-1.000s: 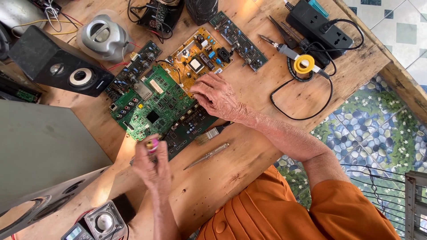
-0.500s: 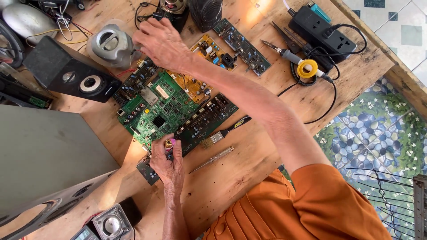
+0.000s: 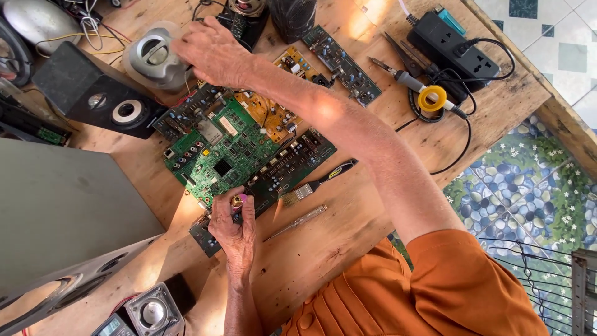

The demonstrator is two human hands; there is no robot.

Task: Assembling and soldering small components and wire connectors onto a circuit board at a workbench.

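Left hand (image 3: 231,225) fingers pinch a small purple-tipped tool (image 3: 239,200) at the near edge of the green circuit board (image 3: 221,152). Right hand (image 3: 211,51), fingers spread, touches the grey speaker (image 3: 152,59) beyond, across the counter (image 3: 348,218).

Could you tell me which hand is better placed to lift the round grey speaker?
Right. The right hand lies against the grey speaker, fingers at its rim. The left hand is far from it and occupied, pinching a small part at the near edge of the green board.
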